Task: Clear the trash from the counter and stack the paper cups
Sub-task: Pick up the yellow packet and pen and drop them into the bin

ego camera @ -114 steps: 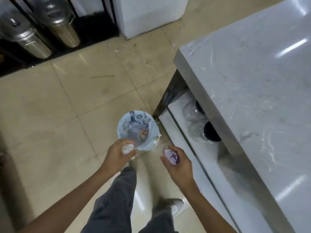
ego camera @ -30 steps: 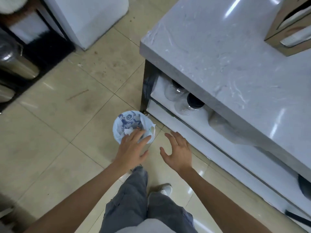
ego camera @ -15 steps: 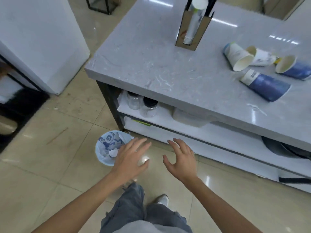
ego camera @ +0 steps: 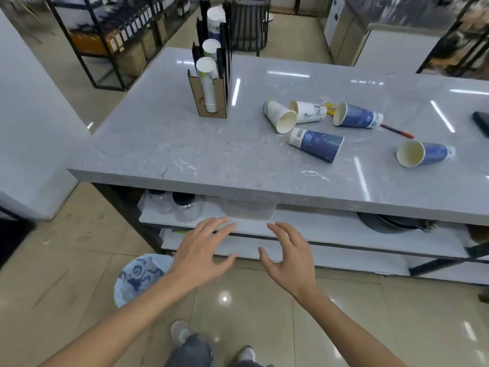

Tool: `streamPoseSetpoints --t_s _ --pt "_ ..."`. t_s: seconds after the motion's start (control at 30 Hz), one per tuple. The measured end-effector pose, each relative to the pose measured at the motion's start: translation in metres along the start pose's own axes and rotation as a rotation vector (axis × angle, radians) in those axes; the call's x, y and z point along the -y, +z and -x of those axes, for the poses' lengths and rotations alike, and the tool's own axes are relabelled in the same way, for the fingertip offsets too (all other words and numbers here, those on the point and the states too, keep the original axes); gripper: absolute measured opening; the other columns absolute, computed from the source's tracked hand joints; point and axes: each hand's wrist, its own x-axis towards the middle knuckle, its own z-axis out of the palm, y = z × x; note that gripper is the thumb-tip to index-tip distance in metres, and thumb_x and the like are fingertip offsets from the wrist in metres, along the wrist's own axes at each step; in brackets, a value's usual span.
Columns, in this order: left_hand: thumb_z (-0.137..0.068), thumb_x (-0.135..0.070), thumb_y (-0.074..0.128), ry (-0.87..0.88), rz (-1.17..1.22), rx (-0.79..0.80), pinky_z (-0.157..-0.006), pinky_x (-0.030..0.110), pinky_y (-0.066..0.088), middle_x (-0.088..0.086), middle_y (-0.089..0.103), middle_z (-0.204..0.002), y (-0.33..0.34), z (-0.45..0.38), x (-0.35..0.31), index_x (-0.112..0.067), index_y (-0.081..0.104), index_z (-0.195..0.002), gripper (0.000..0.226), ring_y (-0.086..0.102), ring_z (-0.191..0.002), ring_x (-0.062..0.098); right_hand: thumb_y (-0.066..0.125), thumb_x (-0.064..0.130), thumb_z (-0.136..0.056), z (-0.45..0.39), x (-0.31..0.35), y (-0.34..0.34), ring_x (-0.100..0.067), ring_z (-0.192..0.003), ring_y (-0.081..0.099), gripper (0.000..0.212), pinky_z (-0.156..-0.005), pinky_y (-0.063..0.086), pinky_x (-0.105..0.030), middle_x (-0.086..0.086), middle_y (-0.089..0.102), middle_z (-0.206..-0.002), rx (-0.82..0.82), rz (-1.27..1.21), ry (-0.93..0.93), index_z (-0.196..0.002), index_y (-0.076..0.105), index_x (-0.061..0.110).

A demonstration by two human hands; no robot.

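My left hand (ego camera: 201, 254) and right hand (ego camera: 290, 256) empty, fingers spread, near the grey marble surface (ego camera: 185, 144) with five tipped paper cups (ego camera: 316, 144).

Five paper cups (ego camera: 316, 143) lie tipped over toward your table's (ego camera: 185, 144) right side; the cup holder (ego camera: 209, 94) stands near its left edge, the trash bin (ego camera: 137, 276) on the floor by its near-left corner.

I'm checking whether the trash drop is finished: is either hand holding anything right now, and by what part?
Nothing is held. The left hand and right hand are both open and empty, fingers spread, in front of the counter.
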Motion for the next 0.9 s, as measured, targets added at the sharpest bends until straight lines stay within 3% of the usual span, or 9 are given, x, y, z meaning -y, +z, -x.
streamPoseSetpoints --t_s 0.2,0.37,0.5,0.7,0.9 --pt "-0.087 -0.065 0.048 0.077 -0.025 -0.026 -0.113 0.042 0.04 -0.017 0.036 -0.155 -0.016 -0.065 -0.025 -0.043 0.034 -0.15 0.069 0.026 -0.148 0.012 0.069 0.05 -0.087 -0.039 -0.021 -0.043 -0.018 -0.137 0.052 0.055 -0.103 0.051 -0.043 0.003 0.058 -0.14 -0.113 -0.017 -0.021 -0.137 0.059 0.027" --pt "-0.087 -0.057 0.06 0.176 -0.033 -0.093 -0.108 0.042 0.044 -0.013 0.048 -0.146 -0.029 -0.135 -0.04 -0.036 0.047 -0.144 0.062 0.036 -0.142 0.017 0.068 0.048 -0.087 -0.08 -0.048 -0.075 -0.017 -0.137 0.051 0.054 -0.106 0.049 -0.039 0.003 0.057 -0.142 -0.179 -0.021 -0.007 -0.135 0.06 0.025" --pt "-0.085 -0.059 0.056 0.253 -0.053 -0.114 -0.104 0.041 0.048 -0.011 0.053 -0.142 -0.033 -0.198 -0.054 -0.034 0.05 -0.142 0.063 0.041 -0.139 0.019 0.067 0.046 -0.087 -0.118 -0.073 -0.099 -0.015 -0.133 0.052 0.053 -0.105 0.04 -0.026 0.002 0.058 -0.139 -0.221 -0.001 0.018 -0.134 0.061 0.022" --pt "-0.083 -0.05 0.066 0.357 -0.015 -0.143 -0.095 0.045 0.053 -0.006 0.059 -0.135 -0.034 -0.303 -0.079 -0.027 0.059 -0.136 0.058 0.048 -0.133 0.023 0.076 0.035 -0.086 -0.189 -0.109 -0.132 -0.017 -0.125 0.057 0.053 -0.101 0.049 -0.033 0.0 0.061 -0.133 -0.255 -0.027 0.072 -0.134 0.062 0.017" --pt "-0.081 -0.042 0.068 0.441 0.078 -0.206 -0.1 0.044 0.05 0.0 0.066 -0.127 -0.041 -0.415 -0.101 -0.021 0.065 -0.131 0.054 0.054 -0.125 0.028 0.075 0.032 -0.091 -0.26 -0.146 -0.159 -0.011 -0.125 0.054 0.049 -0.103 0.043 -0.022 0.005 0.061 -0.134 -0.237 -0.052 0.145 -0.136 0.059 0.02"
